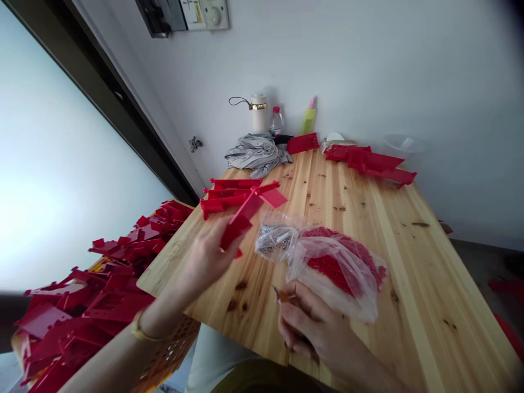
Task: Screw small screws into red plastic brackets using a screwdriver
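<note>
My left hand [210, 251] is closed round a red plastic part [249, 208], lifted above the left side of the wooden table [393, 234]. The part is slightly blurred. Low over the front edge, my right hand [313, 322] grips a small tool [283, 296] with a pointed metal tip and an orange-brown body; its kind is unclear. Beyond that hand lies a clear plastic bag [364, 305] of small red pieces. Left of it sits a smaller bag [275, 239] of tiny metal pieces. Several red plastic parts [223, 203] lie in a row behind my left hand.
More red parts [370, 162] lie at the back right. A grey cloth [257, 154], a white flask [259, 115] and a small bottle [276, 123] stand near the wall. Below left, an orange basket [172, 349] holds a heap of red parts [106, 295].
</note>
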The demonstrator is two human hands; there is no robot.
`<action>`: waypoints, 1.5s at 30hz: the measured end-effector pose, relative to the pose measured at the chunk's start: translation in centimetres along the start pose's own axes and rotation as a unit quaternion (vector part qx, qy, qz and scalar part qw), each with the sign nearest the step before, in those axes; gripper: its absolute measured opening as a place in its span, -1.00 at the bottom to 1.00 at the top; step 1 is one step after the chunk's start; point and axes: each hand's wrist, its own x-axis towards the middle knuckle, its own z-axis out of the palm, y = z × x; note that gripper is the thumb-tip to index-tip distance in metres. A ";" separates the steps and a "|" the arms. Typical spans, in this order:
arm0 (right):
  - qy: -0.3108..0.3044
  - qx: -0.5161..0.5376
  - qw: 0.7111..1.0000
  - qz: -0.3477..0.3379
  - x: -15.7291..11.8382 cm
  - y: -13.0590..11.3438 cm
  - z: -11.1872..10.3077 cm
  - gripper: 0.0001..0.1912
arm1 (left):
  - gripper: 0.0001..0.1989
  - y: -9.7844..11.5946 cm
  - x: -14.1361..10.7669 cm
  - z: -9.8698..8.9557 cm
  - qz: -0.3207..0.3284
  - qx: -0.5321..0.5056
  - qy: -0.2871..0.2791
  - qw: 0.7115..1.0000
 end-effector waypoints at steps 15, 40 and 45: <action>0.175 -0.031 0.982 -0.062 -4.3 3.3 -3.9 -0.60 | -0.77 -3.1 3.2 0.6 0.174 0.168 0.030 0.970; 0.262 -0.126 0.947 -0.136 -5.5 5.5 -6.2 -0.72 | -0.82 5.7 0.8 16.4 0.224 0.066 -0.289 0.928; 0.265 -0.136 0.946 -0.126 -5.4 5.5 -6.0 -0.70 | -0.81 5.7 0.8 16.4 0.218 0.061 -0.285 0.931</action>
